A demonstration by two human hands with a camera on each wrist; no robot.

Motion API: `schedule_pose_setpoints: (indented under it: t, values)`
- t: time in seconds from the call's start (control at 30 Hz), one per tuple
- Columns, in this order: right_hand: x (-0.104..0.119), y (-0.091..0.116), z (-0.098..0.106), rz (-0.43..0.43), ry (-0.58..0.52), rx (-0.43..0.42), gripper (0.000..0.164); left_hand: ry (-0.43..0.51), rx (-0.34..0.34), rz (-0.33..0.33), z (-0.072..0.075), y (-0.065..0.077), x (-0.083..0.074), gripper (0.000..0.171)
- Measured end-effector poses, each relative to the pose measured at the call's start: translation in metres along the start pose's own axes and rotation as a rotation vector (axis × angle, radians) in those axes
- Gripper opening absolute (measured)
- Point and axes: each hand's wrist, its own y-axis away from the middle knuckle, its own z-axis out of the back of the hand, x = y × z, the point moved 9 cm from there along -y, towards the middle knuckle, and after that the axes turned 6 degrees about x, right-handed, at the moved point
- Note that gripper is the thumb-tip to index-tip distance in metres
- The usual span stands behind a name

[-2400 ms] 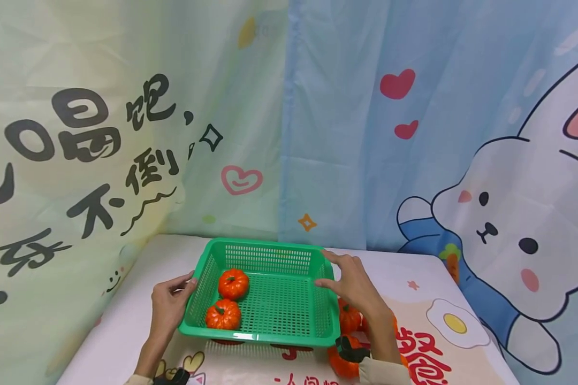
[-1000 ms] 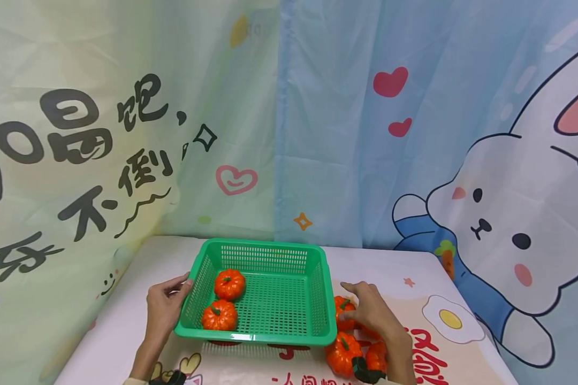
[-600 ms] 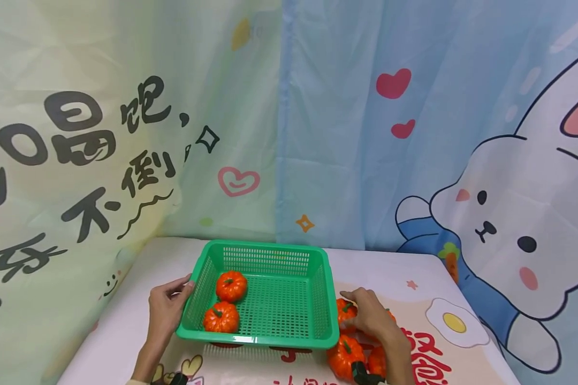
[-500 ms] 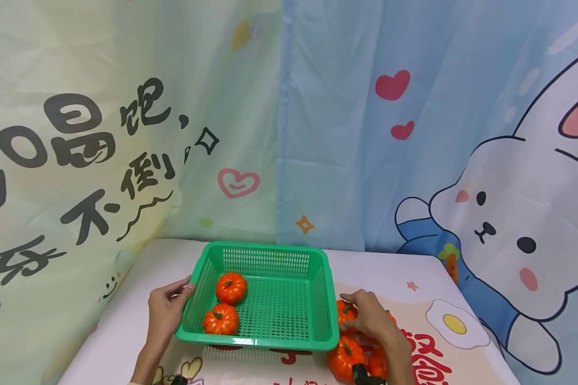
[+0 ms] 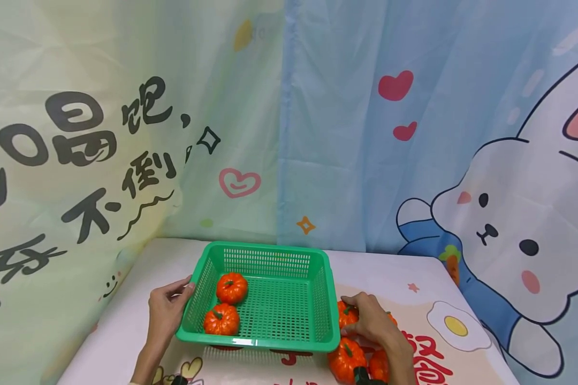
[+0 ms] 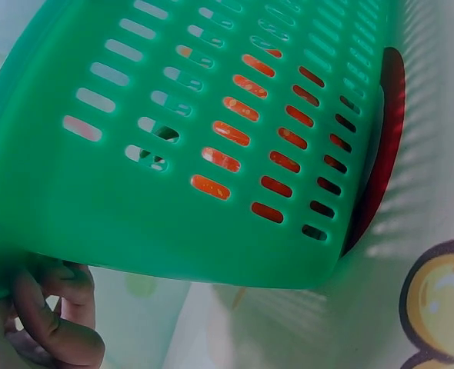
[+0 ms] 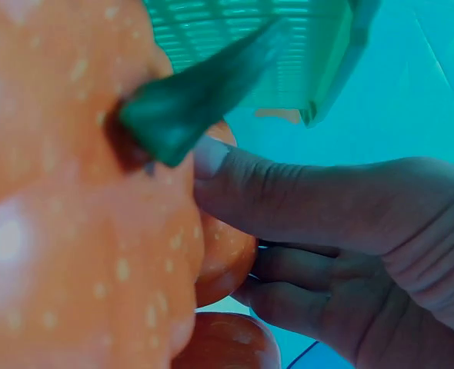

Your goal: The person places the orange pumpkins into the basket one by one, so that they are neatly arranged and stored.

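Basket [image 5: 280, 310], long axis left-to-right

Free basket floor [image 5: 281, 307] beside two pumpkins [image 5: 232, 289]

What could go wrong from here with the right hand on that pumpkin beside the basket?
The right hand grips a pumpkin close beside the basket, so a low lift might knock into it. Another pumpkin sits close by, so it could get nudged and roll. The left hand holds the basket only at its left side, so a bump on the right might swing it.
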Motion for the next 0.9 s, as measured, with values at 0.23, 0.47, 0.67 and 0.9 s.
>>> schedule_pose_setpoints:
  t: [0.23,0.47,0.67,0.9]
  values:
    - [-0.002,0.000,-0.001,-0.017,-0.022,0.013,0.074,0.001,0.002,-0.002,0.001,0.000,0.001,0.029]
    - [0.003,0.000,0.001,0.003,-0.011,0.013,0.074,0.000,0.006,-0.001,0.000,-0.001,-0.001,0.029]
    - [0.009,0.001,0.009,-0.004,0.004,-0.004,0.072,-0.007,0.005,-0.014,0.000,-0.001,0.000,0.030]
    - [0.007,0.004,0.020,-0.049,0.013,-0.016,0.071,0.004,0.008,-0.015,0.000,-0.001,0.001,0.029]
